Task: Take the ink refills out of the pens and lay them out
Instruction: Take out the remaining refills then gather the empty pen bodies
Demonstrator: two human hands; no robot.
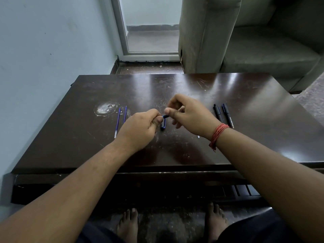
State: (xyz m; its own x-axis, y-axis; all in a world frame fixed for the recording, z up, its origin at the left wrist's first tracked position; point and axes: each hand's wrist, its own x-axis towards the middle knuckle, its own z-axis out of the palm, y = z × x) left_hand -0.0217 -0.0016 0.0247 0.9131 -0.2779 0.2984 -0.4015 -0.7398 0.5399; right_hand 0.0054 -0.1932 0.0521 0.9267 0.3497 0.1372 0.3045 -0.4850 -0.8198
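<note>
While both hands' grip clamps 1 pen (165, 116) | scratched dark table (175, 88) | grey sofa (245, 41)

Head cam, looks fwd/down, close over table (175, 155), single view.

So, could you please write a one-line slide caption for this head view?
Both hands, left and right, grip a pen over the table; two refills left, two pens right.

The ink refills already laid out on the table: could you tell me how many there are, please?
2. Both refills lie side by side left of the left hand: one further left, one beside it. Another may be hidden under the hands.
</note>
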